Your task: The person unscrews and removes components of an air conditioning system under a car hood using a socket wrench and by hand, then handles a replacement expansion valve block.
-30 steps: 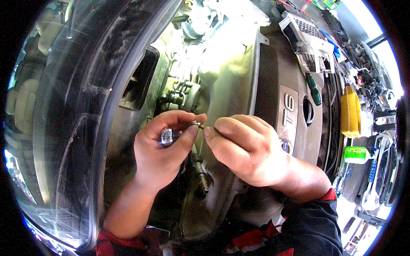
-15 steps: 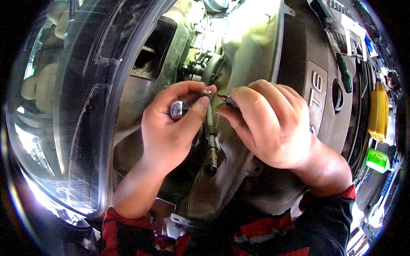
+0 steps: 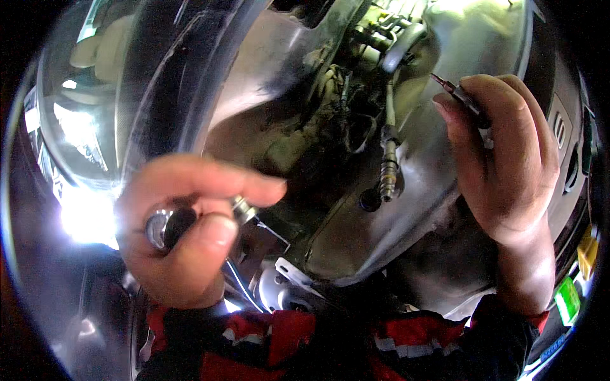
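My left hand [image 3: 181, 270] is closed at the lower left, somewhat blurred. Its thumb and fingers pinch a small metal fitting [image 3: 243, 211], and a shiny chrome round-ended piece [image 3: 157, 227] pokes out of the curled palm. At the right, my right hand [image 3: 511, 152] grips a slim metal tool [image 3: 459, 95] with a thin reddish-dark tip pointing up and left. Between the hands, a hose [image 3: 391, 108] hangs down, ending in a ribbed brass-coloured metal connector [image 3: 389, 168]. Neither hand touches it.
A dark vehicle panel and glass [image 3: 95, 140] curve along the left. Behind the hose lies a grey metal shield [image 3: 438, 159]. Pipes and fittings [image 3: 381, 35] crowd the top. A metal bracket [image 3: 295, 273] sits low in the middle; a green box [image 3: 567, 301] lies far right.
My hands have come apart: the left has moved down and left with the fitting, the right away to the right with the slim tool. The view has shifted too.
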